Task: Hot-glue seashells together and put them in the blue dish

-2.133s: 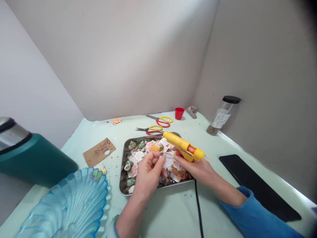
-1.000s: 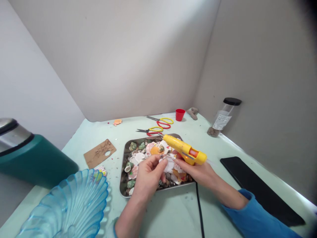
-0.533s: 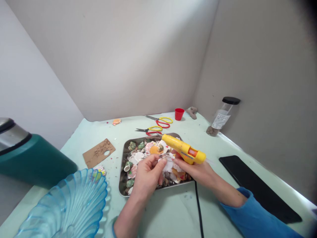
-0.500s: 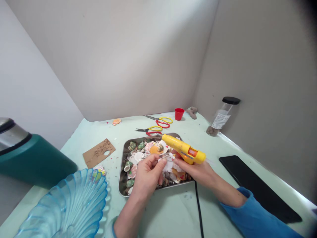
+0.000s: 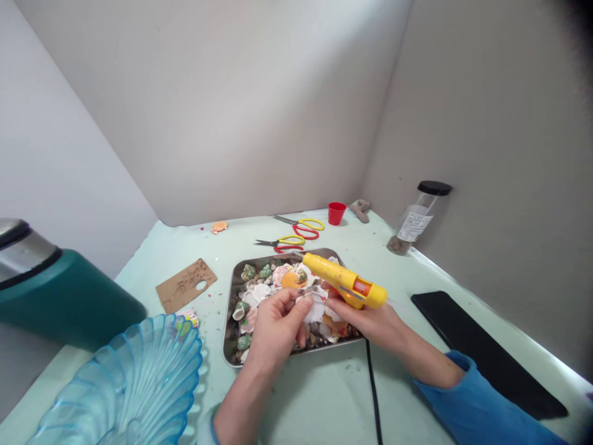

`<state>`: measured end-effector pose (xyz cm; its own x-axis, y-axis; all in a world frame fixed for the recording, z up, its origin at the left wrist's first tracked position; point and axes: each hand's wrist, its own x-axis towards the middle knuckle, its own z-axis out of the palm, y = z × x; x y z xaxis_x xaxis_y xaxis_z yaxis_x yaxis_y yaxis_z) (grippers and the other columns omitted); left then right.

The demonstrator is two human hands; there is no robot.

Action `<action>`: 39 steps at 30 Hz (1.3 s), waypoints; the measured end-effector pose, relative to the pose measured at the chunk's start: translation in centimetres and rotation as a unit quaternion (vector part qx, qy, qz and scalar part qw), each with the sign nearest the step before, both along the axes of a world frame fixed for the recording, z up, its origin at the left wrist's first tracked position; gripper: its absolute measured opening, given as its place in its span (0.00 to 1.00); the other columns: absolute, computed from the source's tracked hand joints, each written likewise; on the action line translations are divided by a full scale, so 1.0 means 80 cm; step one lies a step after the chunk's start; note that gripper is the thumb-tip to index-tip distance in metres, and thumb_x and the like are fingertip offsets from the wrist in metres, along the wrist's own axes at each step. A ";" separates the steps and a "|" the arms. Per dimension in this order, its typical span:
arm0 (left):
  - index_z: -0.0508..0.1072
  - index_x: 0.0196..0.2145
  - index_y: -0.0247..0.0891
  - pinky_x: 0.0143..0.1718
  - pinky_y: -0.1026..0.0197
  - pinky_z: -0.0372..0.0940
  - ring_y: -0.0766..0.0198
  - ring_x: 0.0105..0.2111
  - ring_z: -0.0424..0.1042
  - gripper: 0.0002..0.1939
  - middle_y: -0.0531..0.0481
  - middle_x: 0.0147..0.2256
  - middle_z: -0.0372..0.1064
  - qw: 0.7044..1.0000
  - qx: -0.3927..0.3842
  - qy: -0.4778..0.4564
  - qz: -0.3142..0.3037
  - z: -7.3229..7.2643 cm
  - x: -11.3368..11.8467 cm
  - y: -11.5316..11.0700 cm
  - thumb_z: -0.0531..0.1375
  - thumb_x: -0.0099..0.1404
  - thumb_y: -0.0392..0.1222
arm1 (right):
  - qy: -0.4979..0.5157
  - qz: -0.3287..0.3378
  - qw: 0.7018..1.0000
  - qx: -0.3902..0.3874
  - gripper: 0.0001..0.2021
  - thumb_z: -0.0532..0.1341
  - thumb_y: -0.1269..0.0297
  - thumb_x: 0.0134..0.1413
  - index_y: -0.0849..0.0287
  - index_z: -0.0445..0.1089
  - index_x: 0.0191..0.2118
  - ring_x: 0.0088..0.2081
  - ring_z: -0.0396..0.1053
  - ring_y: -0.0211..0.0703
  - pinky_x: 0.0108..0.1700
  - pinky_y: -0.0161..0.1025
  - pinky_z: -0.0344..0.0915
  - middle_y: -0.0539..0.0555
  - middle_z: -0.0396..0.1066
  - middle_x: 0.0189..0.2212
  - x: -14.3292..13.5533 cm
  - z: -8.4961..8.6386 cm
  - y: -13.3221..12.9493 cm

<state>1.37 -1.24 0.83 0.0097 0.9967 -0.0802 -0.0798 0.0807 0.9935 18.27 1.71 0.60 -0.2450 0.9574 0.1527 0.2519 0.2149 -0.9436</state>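
A yellow hot glue gun (image 5: 340, 276) is gripped in my right hand (image 5: 370, 321), its nozzle pointing up and to the left. Thumb and fingers of my left hand (image 5: 278, 321) are pinched on a small thing that I cannot make out, close to my right fingertips. Both hands are over a metal tray (image 5: 227, 334) full of seashells. Among them are green spiral shells (image 5: 248, 272), an orange shell (image 5: 291, 280) and white scallop shells (image 5: 259, 294). My hands hide part of the tray's middle.
Two scissors (image 5: 309, 227) lie behind the tray, near a red cup (image 5: 336, 213). Left are a brown card (image 5: 185, 285), a blue shell-shaped dish (image 5: 134, 377) and a green bottle (image 5: 92, 296). A jar (image 5: 414, 222) and a black slab (image 5: 482, 352) are right; a black cord (image 5: 373, 389) runs frontward.
Almost nothing differs. The whole view has shifted very slightly; both hands and the glue gun keep the same pose over the tray.
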 end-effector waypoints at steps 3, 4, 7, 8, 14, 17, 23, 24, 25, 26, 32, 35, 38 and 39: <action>0.66 0.25 0.37 0.14 0.70 0.47 0.74 0.09 0.55 0.17 0.59 0.10 0.59 1.000 -0.001 -0.005 0.001 0.000 0.000 0.000 0.64 0.54 0.53 | -0.004 0.003 1.000 0.002 0.09 0.62 0.59 0.49 0.58 0.70 0.33 0.26 0.69 0.40 0.27 0.35 0.69 0.49 0.70 0.24 0.001 -0.002 0.001; 0.66 0.25 0.37 0.14 0.70 0.48 0.74 0.09 0.55 0.17 0.59 0.10 0.59 1.000 -0.001 -0.004 0.002 0.001 0.000 0.000 0.64 0.54 0.53 | -0.005 0.004 1.000 0.002 0.09 0.62 0.59 0.49 0.58 0.70 0.33 0.26 0.69 0.41 0.28 0.36 0.69 0.49 0.70 0.24 0.001 -0.002 0.001; 0.65 0.24 0.37 0.14 0.70 0.48 0.74 0.09 0.55 0.17 0.59 0.10 0.59 1.000 -0.001 -0.002 0.003 0.002 0.000 0.000 0.64 0.54 0.54 | -0.007 0.003 1.000 0.005 0.09 0.62 0.58 0.49 0.58 0.70 0.33 0.27 0.69 0.41 0.28 0.36 0.69 0.49 0.70 0.24 0.002 -0.002 0.000; 0.65 0.24 0.37 0.14 0.70 0.48 0.74 0.09 0.55 0.17 0.59 0.10 0.59 1.000 -0.001 -0.002 0.004 0.002 0.000 0.000 0.64 0.54 0.54 | -0.007 0.003 1.000 0.004 0.09 0.62 0.58 0.49 0.58 0.70 0.33 0.27 0.70 0.41 0.28 0.36 0.69 0.49 0.70 0.24 0.003 -0.002 -0.001; 0.67 0.25 0.37 0.14 0.70 0.47 0.73 0.09 0.55 0.16 0.59 0.10 0.59 1.000 -0.005 -0.007 0.002 -0.002 0.000 0.002 0.64 0.55 0.52 | 0.000 0.003 1.000 -0.011 0.10 0.62 0.58 0.50 0.57 0.71 0.35 0.27 0.70 0.42 0.28 0.36 0.69 0.50 0.71 0.25 0.002 -0.004 0.000; 0.69 0.24 0.36 0.15 0.70 0.48 0.73 0.10 0.56 0.15 0.58 0.09 0.60 1.000 -0.006 -0.004 0.003 -0.006 0.000 0.002 0.63 0.56 0.51 | 0.000 -0.009 1.000 -0.008 0.11 0.63 0.58 0.50 0.59 0.72 0.37 0.28 0.70 0.42 0.29 0.36 0.69 0.51 0.72 0.27 0.002 -0.007 0.002; 0.71 0.34 0.36 0.21 0.69 0.56 0.71 0.13 0.62 0.13 0.58 0.14 0.67 0.998 0.003 -0.063 -0.001 -0.003 0.003 0.003 0.66 0.53 0.45 | 0.023 -0.028 0.999 -0.011 0.13 0.63 0.57 0.52 0.59 0.74 0.39 0.28 0.70 0.41 0.29 0.36 0.67 0.51 0.73 0.28 0.002 -0.004 0.004; 0.70 0.34 0.36 0.21 0.69 0.56 0.71 0.13 0.62 0.14 0.58 0.15 0.68 0.997 0.005 -0.076 0.014 -0.003 0.003 0.004 0.66 0.53 0.45 | 0.027 -0.034 0.999 -0.011 0.13 0.63 0.56 0.51 0.59 0.74 0.39 0.27 0.69 0.40 0.28 0.36 0.67 0.50 0.73 0.27 0.001 -0.003 0.004; 0.69 0.34 0.36 0.22 0.69 0.57 0.71 0.13 0.63 0.14 0.57 0.15 0.68 0.996 0.008 -0.084 0.035 -0.003 0.003 0.004 0.66 0.53 0.45 | 0.031 -0.040 0.999 -0.011 0.14 0.64 0.55 0.51 0.59 0.74 0.39 0.26 0.69 0.40 0.27 0.35 0.67 0.50 0.72 0.27 0.001 -0.002 0.004; 0.69 0.33 0.36 0.22 0.69 0.57 0.71 0.14 0.63 0.14 0.57 0.15 0.68 0.994 0.011 -0.090 0.058 -0.003 0.002 0.005 0.66 0.53 0.45 | 0.033 -0.042 0.999 -0.011 0.15 0.64 0.54 0.51 0.60 0.74 0.39 0.25 0.69 0.40 0.26 0.35 0.66 0.51 0.72 0.26 0.001 -0.001 0.004; 0.74 0.36 0.33 0.28 0.67 0.62 0.69 0.19 0.66 0.15 0.54 0.17 0.70 0.979 0.021 -0.117 0.168 -0.006 -0.002 0.008 0.66 0.54 0.46 | 0.012 0.015 1.000 -0.013 0.15 0.65 0.55 0.50 0.58 0.75 0.41 0.28 0.72 0.42 0.29 0.36 0.70 0.52 0.75 0.29 0.005 -0.007 0.002; 0.75 0.38 0.33 0.31 0.66 0.63 0.68 0.21 0.69 0.15 0.53 0.17 0.72 0.974 0.028 -0.138 0.177 -0.005 -0.002 0.008 0.65 0.55 0.45 | -0.009 0.049 0.998 -0.028 0.13 0.65 0.55 0.50 0.57 0.75 0.39 0.28 0.72 0.45 0.28 0.37 0.71 0.52 0.76 0.27 0.006 -0.005 0.002; 0.76 0.36 0.32 0.32 0.66 0.64 0.67 0.21 0.69 0.14 0.53 0.17 0.72 0.973 0.032 -0.150 0.173 -0.003 -0.002 0.007 0.65 0.56 0.45 | -0.030 0.090 0.995 -0.030 0.11 0.64 0.56 0.51 0.57 0.75 0.37 0.24 0.70 0.44 0.24 0.37 0.68 0.50 0.73 0.23 0.005 0.000 0.001; 0.76 0.35 0.32 0.32 0.66 0.63 0.67 0.21 0.69 0.14 0.52 0.17 0.72 0.973 0.033 -0.151 0.172 -0.003 -0.002 0.007 0.65 0.56 0.45 | -0.032 0.096 0.994 -0.027 0.11 0.63 0.56 0.52 0.57 0.76 0.37 0.24 0.69 0.43 0.24 0.36 0.68 0.49 0.72 0.22 0.004 0.001 0.001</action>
